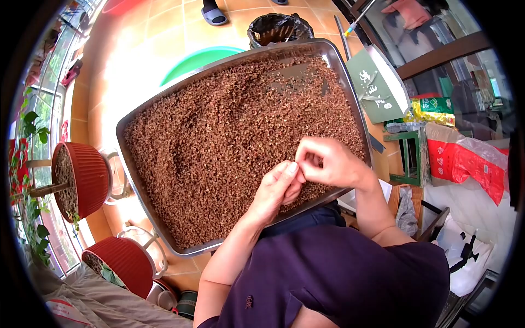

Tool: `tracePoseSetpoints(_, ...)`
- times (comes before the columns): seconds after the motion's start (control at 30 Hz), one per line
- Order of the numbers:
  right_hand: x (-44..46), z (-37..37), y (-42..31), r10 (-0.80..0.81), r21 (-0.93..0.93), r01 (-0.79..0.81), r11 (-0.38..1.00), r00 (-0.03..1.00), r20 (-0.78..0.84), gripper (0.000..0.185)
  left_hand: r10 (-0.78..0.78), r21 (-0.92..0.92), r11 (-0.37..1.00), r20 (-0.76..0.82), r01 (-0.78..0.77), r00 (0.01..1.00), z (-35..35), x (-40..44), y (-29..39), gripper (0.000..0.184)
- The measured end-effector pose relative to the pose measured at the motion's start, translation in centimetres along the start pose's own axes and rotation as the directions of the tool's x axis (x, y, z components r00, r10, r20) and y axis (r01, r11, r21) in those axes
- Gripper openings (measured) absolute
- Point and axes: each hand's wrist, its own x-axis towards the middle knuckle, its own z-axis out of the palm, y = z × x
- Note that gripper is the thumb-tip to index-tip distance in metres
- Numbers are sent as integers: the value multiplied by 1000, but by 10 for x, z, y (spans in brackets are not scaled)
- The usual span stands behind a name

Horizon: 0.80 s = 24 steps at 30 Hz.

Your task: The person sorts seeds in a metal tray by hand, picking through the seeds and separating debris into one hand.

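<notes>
A large dark metal tray (127, 150) is tilted across the view, its near edge at my lap. Small reddish-brown dried pieces (229, 131), resembling Sichuan peppercorn husks, cover most of its bottom. My left hand (278, 188) is above the tray's near right part, thumb and fingers pinched together. Touching it at the fingertips, my right hand (327, 161) is closed too, its thumb and forefinger pressed together. Whatever lies between the fingertips is too small or hidden to make out.
A bin with a black bag (280, 28) and a green basin (197, 59) stand beyond the tray. Red ribbed plant pots (90, 177) are at the left. On the right are a green-and-white box (376, 87), a green stool (410, 156) and a red-and-white bag (465, 161). A slippered foot (214, 15) shows at the top.
</notes>
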Motion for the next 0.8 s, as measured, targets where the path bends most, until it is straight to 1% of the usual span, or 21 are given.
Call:
tracePoseSetpoints(0.03,-1,3,-3,24,-29,-23,999,999,46,11,-11,33,999,-33,12,999,1,1,-3,41)
tracePoseSetpoints(0.07,-1,5,-6,-26,-103,28,994,999,22,13,-17,45,999,-13,18,1000,1,1,-2,42)
tracePoseSetpoints(0.13,-2,4,-2,6,-46,-6,999,1000,10,14,-26,67,997,22,25,999,0,-1,1,45)
tracePoseSetpoints(0.17,-2,1,1,-4,-25,5,1000,999,34,13,-34,41,999,74,31,997,-3,-1,1,47)
tracePoseSetpoints(0.23,-3,-4,6,-23,20,22,1000,997,80,11,-13,-105,994,87,22,996,-1,-1,3,48)
tracePoseSetpoints(0.27,-2,-5,5,-5,84,3,996,1000,24,10,-4,-176,984,95,21,995,0,-1,5,49)
tracePoseSetpoints(0.3,-1,-6,3,16,147,-12,989,999,-30,8,-32,-298,954,40,42,999,2,-1,10,52)
tracePoseSetpoints(0.33,0,-7,2,41,211,-23,977,996,-83,6,-5,-364,931,34,17,999,0,-1,10,57)
tracePoseSetpoints(0.37,-2,-11,5,118,233,-87,969,986,-122,6,34,-416,909,40,-14,999,-4,1,9,59)
tracePoseSetpoints(0.4,1,-12,3,117,152,-83,985,965,-236,8,73,-467,883,44,-44,996,-7,2,8,61)
tracePoseSetpoints(0.47,4,-10,-10,75,111,-34,993,916,-394,9,66,-469,882,34,-42,997,-6,2,10,66)
tracePoseSetpoints(0.53,7,-3,-22,-131,-45,123,991,916,-379,10,36,-443,896,-8,-36,999,-1,1,14,68)
tracePoseSetpoints(0.57,7,-2,-23,-191,-100,173,980,955,-226,13,81,-413,910,81,-40,993,-10,2,7,65)
tracePoseSetpoints(0.6,8,2,-18,-267,-82,261,962,960,-85,14,-6,-373,928,27,15,1000,-5,-1,10,62)
tracePoseSetpoints(0.67,10,7,-12,-286,-13,288,958,943,-173,14,-3,-388,921,13,8,1000,-7,0,7,57)
tracePoseSetpoints(0.73,15,-2,-1,-240,-154,197,968,905,-350,12,50,-440,897,-6,-48,999,-1,1,12,55)
tracePoseSetpoints(0.77,15,-6,-1,-151,-144,98,985,893,-423,10,53,-452,891,15,-40,998,-4,1,13,50)
tracePoseSetpoints(0.8,17,-6,5,-136,-160,66,985,867,-480,9,48,-432,902,74,-11,996,-8,1,10,48)
